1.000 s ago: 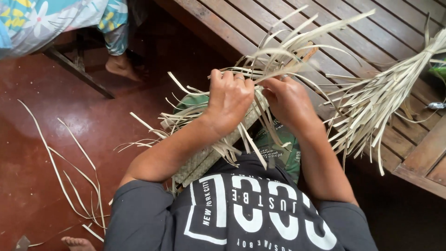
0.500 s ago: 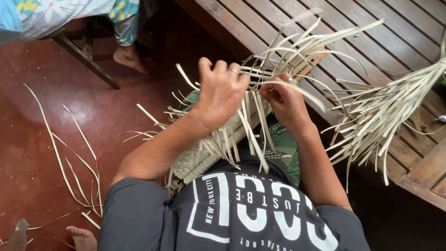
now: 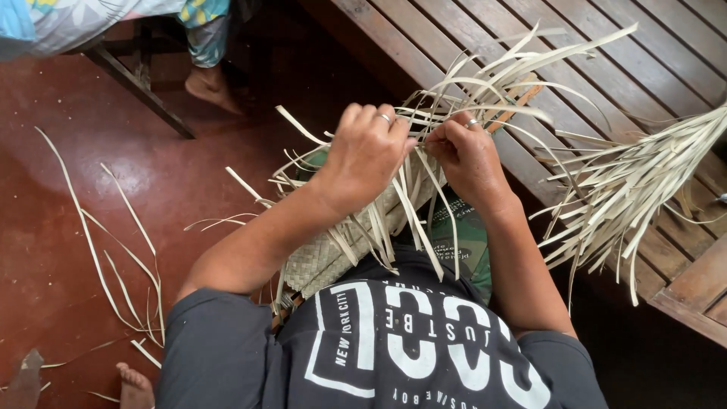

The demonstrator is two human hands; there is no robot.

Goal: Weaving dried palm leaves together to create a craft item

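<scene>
Both hands apparently pinched on pale strips

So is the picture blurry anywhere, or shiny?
Head view: the left hand, right hand and woven mat look sharp; light is soft and even, with a dull sheen on the red floor; the strip tips at the top look slightly soft.
</scene>
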